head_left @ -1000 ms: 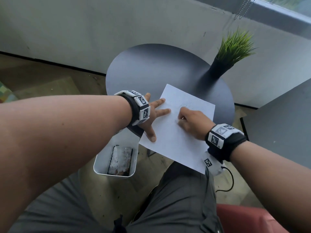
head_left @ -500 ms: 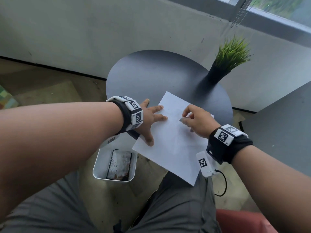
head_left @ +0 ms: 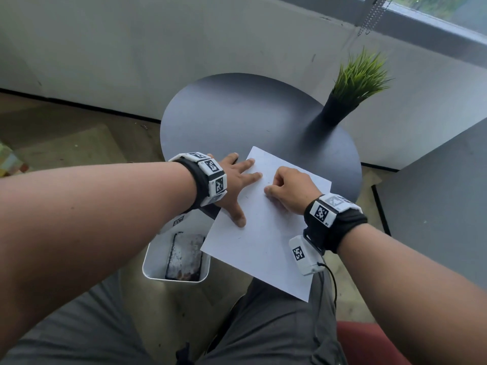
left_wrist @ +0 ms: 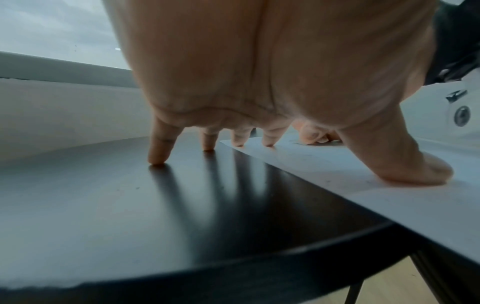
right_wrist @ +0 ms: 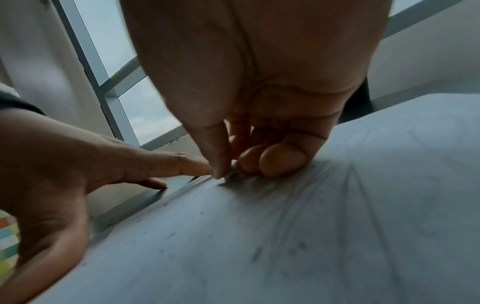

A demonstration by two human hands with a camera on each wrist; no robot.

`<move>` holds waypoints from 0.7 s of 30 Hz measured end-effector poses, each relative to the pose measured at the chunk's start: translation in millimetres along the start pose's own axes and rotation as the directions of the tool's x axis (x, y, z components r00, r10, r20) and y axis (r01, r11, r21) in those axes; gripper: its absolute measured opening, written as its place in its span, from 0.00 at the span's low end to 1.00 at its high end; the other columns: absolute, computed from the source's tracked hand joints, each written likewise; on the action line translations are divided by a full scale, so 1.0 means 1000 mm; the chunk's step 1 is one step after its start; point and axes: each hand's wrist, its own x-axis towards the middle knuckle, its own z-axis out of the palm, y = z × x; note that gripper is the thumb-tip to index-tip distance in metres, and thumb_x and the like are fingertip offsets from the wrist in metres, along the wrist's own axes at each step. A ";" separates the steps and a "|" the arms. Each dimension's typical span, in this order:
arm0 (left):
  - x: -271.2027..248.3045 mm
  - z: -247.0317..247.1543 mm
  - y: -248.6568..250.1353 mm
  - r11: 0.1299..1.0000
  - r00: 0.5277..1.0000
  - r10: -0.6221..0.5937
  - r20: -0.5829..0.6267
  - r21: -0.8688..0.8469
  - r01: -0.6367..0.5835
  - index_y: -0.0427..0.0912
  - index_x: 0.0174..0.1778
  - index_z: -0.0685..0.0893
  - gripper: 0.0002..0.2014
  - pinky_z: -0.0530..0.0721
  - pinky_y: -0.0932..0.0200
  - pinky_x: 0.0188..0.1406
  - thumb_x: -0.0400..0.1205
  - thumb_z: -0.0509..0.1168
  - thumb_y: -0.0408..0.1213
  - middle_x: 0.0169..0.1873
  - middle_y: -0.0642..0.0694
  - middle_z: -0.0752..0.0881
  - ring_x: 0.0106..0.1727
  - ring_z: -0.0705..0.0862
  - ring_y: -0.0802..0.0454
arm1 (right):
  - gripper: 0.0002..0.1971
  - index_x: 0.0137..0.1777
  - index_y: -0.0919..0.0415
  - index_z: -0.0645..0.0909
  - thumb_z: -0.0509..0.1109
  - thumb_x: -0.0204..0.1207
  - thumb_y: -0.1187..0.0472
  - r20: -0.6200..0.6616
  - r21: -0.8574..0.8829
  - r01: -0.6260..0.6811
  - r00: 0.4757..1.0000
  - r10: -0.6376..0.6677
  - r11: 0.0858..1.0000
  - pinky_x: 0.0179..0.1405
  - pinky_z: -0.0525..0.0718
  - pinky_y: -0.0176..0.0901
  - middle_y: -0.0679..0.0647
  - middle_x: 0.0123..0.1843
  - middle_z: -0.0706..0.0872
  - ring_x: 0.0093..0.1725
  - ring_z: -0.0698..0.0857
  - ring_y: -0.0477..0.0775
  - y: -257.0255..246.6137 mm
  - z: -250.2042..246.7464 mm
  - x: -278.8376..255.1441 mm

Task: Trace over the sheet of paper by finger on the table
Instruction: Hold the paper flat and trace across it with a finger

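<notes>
A white sheet of paper [head_left: 263, 246] lies on the round dark table [head_left: 237, 114], its near part overhanging the table's edge. Faint pencil lines show on the sheet [right_wrist: 285, 236]. My left hand [head_left: 237, 185] is spread flat. Its thumb [left_wrist: 405, 164] and two fingers press on the sheet's left edge, and the other fingers [left_wrist: 157, 152] stand on the bare table. My right hand [head_left: 290, 188] rests on the sheet's upper middle with fingers curled under. Its thumb tip [right_wrist: 218, 172] touches the paper close to the left hand's [right_wrist: 64, 164] index finger. It holds nothing.
A grass plant in a black vase [head_left: 350, 85] stands at the table's far right. A white bin [head_left: 176, 259] sits on the floor under the table's near left edge. A grey panel [head_left: 434, 193] stands to the right. A grey wall runs behind the table.
My right hand, loosened and raised half a second ago, has curled again and slid left on the sheet toward the left hand's fingers. The left hand keeps pressing in the same spot.
</notes>
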 end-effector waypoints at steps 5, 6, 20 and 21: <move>-0.004 -0.001 0.002 1.000 1.000 -0.003 -0.018 -0.002 0.003 0.63 0.88 0.45 0.63 0.61 0.20 0.75 0.61 0.71 0.79 0.89 0.54 0.41 0.88 0.42 0.43 | 0.14 0.57 0.54 0.77 0.73 0.73 0.54 0.002 0.017 -0.016 1.000 0.016 1.000 0.45 0.78 0.44 0.52 0.48 0.86 0.50 0.84 0.55 -0.001 -0.006 0.008; -0.005 -0.001 0.001 1.000 1.000 -0.001 -0.031 -0.008 0.001 0.63 0.88 0.47 0.61 0.62 0.21 0.75 0.63 0.68 0.80 0.89 0.54 0.41 0.88 0.42 0.43 | 0.12 0.56 0.55 0.80 0.73 0.74 0.54 -0.001 -0.019 -0.002 1.000 0.002 1.000 0.45 0.76 0.42 0.50 0.50 0.86 0.52 0.83 0.54 0.000 -0.009 0.009; -0.005 -0.004 0.003 0.999 0.999 -0.033 -0.002 0.034 0.033 0.61 0.88 0.38 0.66 0.60 0.17 0.73 0.61 0.68 0.82 0.88 0.57 0.37 0.88 0.40 0.42 | 0.06 0.51 0.52 0.84 0.73 0.76 0.55 -0.057 0.015 0.195 0.979 -0.194 0.981 0.50 0.73 0.37 0.50 0.48 0.82 0.47 0.79 0.48 0.003 -0.010 0.007; -0.006 -0.006 0.004 0.999 0.999 -0.040 0.011 0.031 0.039 0.61 0.88 0.37 0.66 0.58 0.16 0.73 0.62 0.69 0.81 0.88 0.56 0.36 0.88 0.37 0.40 | 0.06 0.50 0.52 0.86 0.75 0.75 0.55 -0.054 0.017 0.199 0.979 -0.198 0.980 0.51 0.75 0.37 0.50 0.48 0.82 0.47 0.80 0.48 0.004 -0.009 0.008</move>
